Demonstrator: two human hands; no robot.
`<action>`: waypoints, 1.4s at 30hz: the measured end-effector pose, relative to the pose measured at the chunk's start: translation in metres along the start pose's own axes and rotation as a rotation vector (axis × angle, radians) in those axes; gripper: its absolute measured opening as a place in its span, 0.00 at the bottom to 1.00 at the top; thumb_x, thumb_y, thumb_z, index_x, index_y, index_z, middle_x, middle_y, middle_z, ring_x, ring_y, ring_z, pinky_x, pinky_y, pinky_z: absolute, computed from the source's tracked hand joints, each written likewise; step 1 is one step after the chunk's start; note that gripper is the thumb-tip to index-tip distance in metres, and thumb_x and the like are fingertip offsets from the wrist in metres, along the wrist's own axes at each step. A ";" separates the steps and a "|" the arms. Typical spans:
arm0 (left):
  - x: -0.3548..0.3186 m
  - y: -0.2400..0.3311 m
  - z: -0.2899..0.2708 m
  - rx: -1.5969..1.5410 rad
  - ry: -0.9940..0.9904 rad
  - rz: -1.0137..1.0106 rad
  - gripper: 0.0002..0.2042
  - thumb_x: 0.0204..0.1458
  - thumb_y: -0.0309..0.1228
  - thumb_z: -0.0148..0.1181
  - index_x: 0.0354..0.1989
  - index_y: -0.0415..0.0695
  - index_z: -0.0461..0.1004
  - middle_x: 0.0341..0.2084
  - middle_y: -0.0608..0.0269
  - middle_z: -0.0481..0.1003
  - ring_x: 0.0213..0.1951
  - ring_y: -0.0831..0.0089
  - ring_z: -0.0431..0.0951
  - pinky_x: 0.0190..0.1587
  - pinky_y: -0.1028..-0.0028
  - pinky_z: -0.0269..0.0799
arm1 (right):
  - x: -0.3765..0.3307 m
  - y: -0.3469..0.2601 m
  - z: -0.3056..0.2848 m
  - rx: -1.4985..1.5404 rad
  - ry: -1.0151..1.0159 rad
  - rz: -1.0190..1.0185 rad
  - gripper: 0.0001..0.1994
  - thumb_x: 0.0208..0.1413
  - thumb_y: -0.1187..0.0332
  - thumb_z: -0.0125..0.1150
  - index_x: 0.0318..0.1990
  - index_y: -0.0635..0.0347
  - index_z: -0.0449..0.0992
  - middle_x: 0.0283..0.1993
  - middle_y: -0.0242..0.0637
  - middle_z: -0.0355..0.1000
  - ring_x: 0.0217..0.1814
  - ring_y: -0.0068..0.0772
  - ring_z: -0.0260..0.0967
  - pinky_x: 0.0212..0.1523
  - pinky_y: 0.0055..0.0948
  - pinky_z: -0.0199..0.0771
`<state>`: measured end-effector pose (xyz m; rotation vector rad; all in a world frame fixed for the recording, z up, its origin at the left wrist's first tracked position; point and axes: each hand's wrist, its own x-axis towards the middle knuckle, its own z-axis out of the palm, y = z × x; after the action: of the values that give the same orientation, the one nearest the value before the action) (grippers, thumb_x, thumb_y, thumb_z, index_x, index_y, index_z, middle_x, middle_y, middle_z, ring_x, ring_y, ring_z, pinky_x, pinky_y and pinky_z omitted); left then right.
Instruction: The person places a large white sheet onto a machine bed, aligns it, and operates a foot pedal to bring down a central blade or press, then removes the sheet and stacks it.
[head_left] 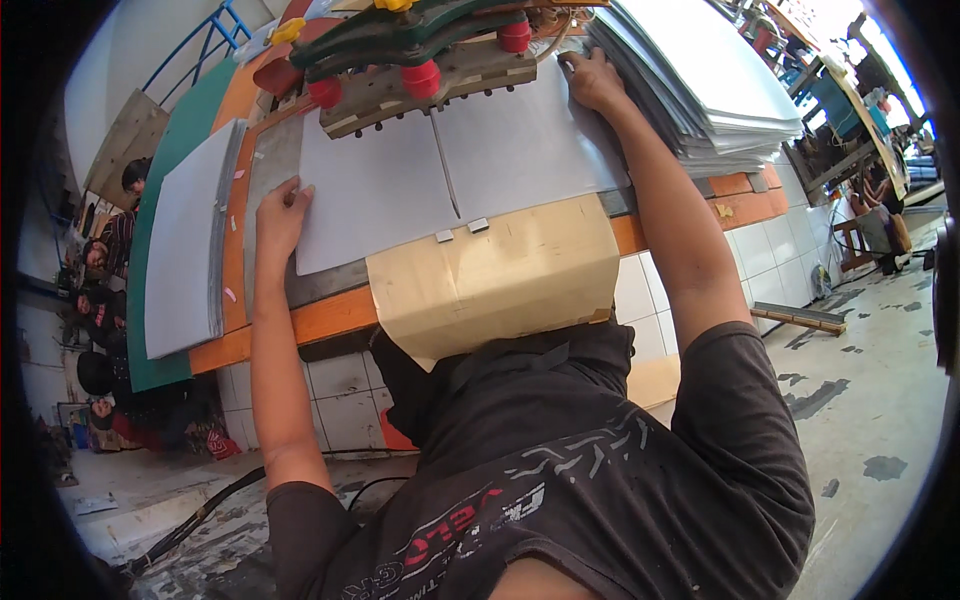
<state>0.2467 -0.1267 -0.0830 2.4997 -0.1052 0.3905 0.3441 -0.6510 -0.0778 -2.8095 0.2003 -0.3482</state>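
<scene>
Hands: left hand [282, 215] flat, fingers spread on left grey sheet [370, 190]; right hand [592, 80] pressed flat on right grey sheet [525, 150]. Sheets lie side by side on orange bench [330, 315], under red-knobbed press [420, 60].

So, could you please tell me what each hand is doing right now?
Left hand: open, flat on the left sheet.
Right hand: open, pressing the right sheet.

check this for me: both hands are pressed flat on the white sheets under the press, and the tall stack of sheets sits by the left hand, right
Not quite. In the head view the tall stack of sheets sits by the right hand, not the left hand. Both hands do rest on the white sheets under the press.
</scene>
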 end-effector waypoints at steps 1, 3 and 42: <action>-0.001 0.008 -0.001 0.016 -0.018 -0.059 0.26 0.58 0.40 0.65 0.58 0.32 0.77 0.27 0.53 0.80 0.30 0.68 0.80 0.37 0.68 0.73 | 0.000 0.002 0.000 -0.005 -0.001 -0.002 0.27 0.58 0.70 0.53 0.66 0.34 0.72 0.70 0.52 0.59 0.69 0.63 0.64 0.66 0.54 0.71; -0.001 0.020 0.000 -0.003 -0.010 -0.098 0.25 0.58 0.40 0.65 0.57 0.32 0.77 0.27 0.54 0.80 0.30 0.70 0.79 0.37 0.69 0.73 | 0.001 0.005 0.002 -0.013 -0.003 -0.003 0.27 0.58 0.70 0.53 0.66 0.35 0.72 0.69 0.52 0.59 0.68 0.64 0.65 0.66 0.54 0.71; -0.003 0.010 -0.005 -0.271 0.063 -0.150 0.17 0.62 0.36 0.62 0.48 0.32 0.80 0.30 0.63 0.80 0.29 0.80 0.73 0.35 0.78 0.69 | -0.013 0.027 -0.009 -0.034 0.050 -0.238 0.22 0.62 0.67 0.53 0.65 0.49 0.75 0.62 0.61 0.68 0.62 0.68 0.70 0.63 0.52 0.72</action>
<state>0.2405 -0.1322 -0.0747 2.2098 0.0514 0.3665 0.3270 -0.6766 -0.0807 -2.8649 -0.1200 -0.4725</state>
